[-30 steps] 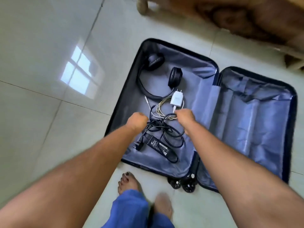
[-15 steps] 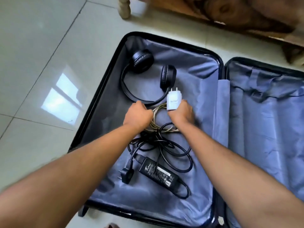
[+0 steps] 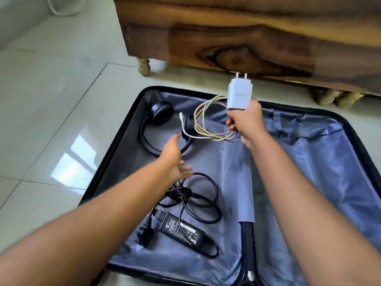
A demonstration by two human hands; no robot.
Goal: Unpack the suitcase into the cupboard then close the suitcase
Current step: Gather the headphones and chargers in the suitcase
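Your right hand (image 3: 245, 122) is raised above the open suitcase (image 3: 132, 120), fingers curled around a white charger (image 3: 239, 93) whose two prongs point up toward the wooden furniture (image 3: 226, 34) behind it. The charger's pale coiled cable (image 3: 206, 124) is gathered in the same grip and loops out to the left of your fist, with its loose connector end sticking out near the headphones. Your left hand (image 3: 174, 155) hovers over the left half of the case with fingers straight and relaxed, grasping nothing; it sits just above the tangle of black cord (image 3: 198, 195), though you cannot tell from this angle whether the fingertips touch it. The black headphones (image 3: 158, 129) lie at the far end of that left compartment on the grey-blue lining, one ear cup partly hidden behind the hanging white cable. Nearer to you in the same compartment rests a black power brick (image 3: 182, 229) with a printed label, its three-pin plug (image 3: 145, 234) lying just beside it on the left. The right half of the suitcase shows only creased lining. The case lies flat on pale floor tiles (image 3: 51, 100), close to the furniture's turned leg (image 3: 143, 66).
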